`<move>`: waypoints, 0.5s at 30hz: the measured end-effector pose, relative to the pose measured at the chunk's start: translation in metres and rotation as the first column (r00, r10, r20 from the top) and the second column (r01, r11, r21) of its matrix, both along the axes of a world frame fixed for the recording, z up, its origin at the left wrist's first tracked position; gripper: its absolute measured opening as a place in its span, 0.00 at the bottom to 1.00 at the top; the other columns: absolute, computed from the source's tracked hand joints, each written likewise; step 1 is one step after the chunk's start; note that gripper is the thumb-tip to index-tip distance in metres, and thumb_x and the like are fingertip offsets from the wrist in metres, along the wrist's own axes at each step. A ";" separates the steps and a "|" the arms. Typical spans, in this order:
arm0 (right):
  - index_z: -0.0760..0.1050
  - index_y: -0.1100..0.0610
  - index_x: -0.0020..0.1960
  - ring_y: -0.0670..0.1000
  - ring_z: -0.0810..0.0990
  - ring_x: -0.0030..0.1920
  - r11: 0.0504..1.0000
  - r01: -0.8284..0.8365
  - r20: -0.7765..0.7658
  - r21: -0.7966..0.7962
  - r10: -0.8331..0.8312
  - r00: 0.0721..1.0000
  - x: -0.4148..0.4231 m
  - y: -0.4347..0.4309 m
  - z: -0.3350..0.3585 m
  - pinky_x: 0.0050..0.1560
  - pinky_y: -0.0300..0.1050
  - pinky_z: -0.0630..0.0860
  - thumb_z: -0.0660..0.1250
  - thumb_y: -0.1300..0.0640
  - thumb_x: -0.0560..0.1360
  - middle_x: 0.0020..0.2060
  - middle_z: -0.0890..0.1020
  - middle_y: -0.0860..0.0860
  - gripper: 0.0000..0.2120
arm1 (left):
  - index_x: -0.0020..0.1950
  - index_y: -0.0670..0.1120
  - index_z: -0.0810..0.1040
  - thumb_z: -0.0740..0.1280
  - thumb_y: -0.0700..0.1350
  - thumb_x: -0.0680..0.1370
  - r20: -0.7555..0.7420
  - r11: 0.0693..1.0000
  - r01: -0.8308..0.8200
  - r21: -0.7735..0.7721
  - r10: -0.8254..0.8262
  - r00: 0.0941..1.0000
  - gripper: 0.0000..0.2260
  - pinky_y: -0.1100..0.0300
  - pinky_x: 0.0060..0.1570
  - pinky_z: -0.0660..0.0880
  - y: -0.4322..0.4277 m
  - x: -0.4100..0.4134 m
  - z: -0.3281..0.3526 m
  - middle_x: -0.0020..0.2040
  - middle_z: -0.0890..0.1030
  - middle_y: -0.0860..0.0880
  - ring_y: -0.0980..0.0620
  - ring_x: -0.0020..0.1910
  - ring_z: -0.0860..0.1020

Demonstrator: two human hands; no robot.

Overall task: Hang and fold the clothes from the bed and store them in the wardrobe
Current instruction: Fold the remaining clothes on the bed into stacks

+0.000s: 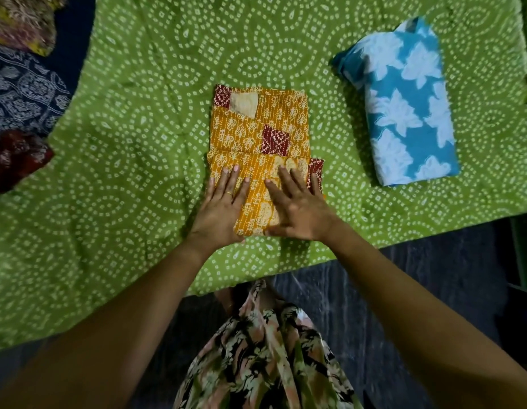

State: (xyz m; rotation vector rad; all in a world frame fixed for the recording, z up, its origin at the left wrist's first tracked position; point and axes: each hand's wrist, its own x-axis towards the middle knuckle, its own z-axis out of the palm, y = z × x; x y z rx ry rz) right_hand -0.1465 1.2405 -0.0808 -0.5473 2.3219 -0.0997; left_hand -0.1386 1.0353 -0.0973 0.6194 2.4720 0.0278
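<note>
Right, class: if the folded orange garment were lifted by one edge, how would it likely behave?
Probably floppy: the orange garment is cloth in stepped layers, so it would likely sag and unfold. Likely light, since it lies thin. Pushed, it may wrinkle rather than slide on the green bedspread.

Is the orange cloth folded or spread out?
Folded: the orange cloth is a layered rectangle, left hand and right hand flat on it.

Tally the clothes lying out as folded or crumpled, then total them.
Folded: 2 (orange patchwork garment, blue floral garment)
Crumpled, at the left: 3 (navy print cloth, dark red cloth, brown-yellow cloth)
Total: 5
</note>
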 end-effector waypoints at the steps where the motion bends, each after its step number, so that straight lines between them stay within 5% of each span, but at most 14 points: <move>1: 0.28 0.51 0.74 0.61 0.31 0.72 0.998 -0.036 -0.016 0.051 0.037 0.999 0.007 -0.002 0.000 0.70 0.67 0.35 0.57 0.35 0.74 0.71 0.29 0.58 0.46 | 0.73 0.44 0.29 0.68 0.63 0.70 -0.011 1.000 0.014 -0.025 -0.014 1.000 0.53 0.45 0.69 0.32 0.001 0.003 0.002 0.73 0.31 0.38 0.39 0.72 0.31; 4: 0.22 0.53 0.71 0.64 0.31 0.72 0.984 -0.064 -0.047 0.167 0.072 0.996 0.020 -0.007 -0.001 0.70 0.70 0.41 0.63 0.55 0.77 0.70 0.27 0.61 0.48 | 0.73 0.42 0.31 0.65 0.48 0.77 -0.016 0.996 -0.001 -0.090 0.000 1.000 0.44 0.46 0.71 0.35 0.006 0.012 0.012 0.74 0.37 0.34 0.36 0.74 0.37; 7: 0.24 0.51 0.72 0.65 0.34 0.73 0.981 -0.028 0.010 0.190 0.026 1.000 0.019 -0.014 0.007 0.71 0.68 0.42 0.60 0.60 0.78 0.72 0.31 0.61 0.44 | 0.76 0.41 0.38 0.61 0.35 0.77 0.001 0.995 -0.032 -0.099 0.032 0.999 0.37 0.47 0.72 0.39 0.017 0.014 0.022 0.75 0.44 0.33 0.36 0.75 0.44; 9: 0.30 0.50 0.75 0.64 0.41 0.75 0.987 0.012 0.051 0.162 -0.020 0.998 0.013 -0.017 0.019 0.72 0.66 0.47 0.58 0.59 0.80 0.75 0.40 0.60 0.39 | 0.76 0.42 0.50 0.62 0.35 0.75 0.017 0.993 -0.090 -0.074 0.091 0.996 0.33 0.49 0.73 0.50 0.024 0.005 0.035 0.74 0.57 0.34 0.37 0.73 0.56; 12: 0.45 0.47 0.77 0.61 0.64 0.70 0.998 0.050 0.190 0.045 -0.057 0.980 -0.008 -0.013 0.049 0.61 0.49 0.71 0.57 0.60 0.79 0.74 0.60 0.58 0.32 | 0.67 0.46 0.72 0.68 0.39 0.72 0.063 0.983 -0.184 -0.019 0.185 0.981 0.23 0.54 0.56 0.73 0.025 -0.012 0.061 0.55 0.78 0.43 0.45 0.54 0.76; 14: 0.53 0.47 0.76 0.61 0.73 0.61 0.997 0.076 0.405 0.016 -0.076 0.911 -0.023 -0.011 0.068 0.43 0.36 0.75 0.58 0.63 0.78 0.69 0.68 0.57 0.30 | 0.60 0.46 0.78 0.71 0.43 0.69 0.239 0.982 -0.187 -0.014 0.185 0.953 0.19 0.59 0.43 0.73 0.017 -0.020 0.078 0.47 0.80 0.47 0.49 0.45 0.77; 15: 0.58 0.50 0.75 0.60 0.76 0.57 0.998 0.051 0.481 0.031 -0.060 0.875 -0.031 -0.012 0.077 0.42 0.38 0.75 0.58 0.64 0.77 0.67 0.71 0.58 0.28 | 0.58 0.45 0.79 0.72 0.45 0.67 0.333 0.982 -0.187 -0.015 0.182 0.925 0.20 0.61 0.40 0.71 0.012 -0.024 0.087 0.47 0.80 0.47 0.50 0.44 0.77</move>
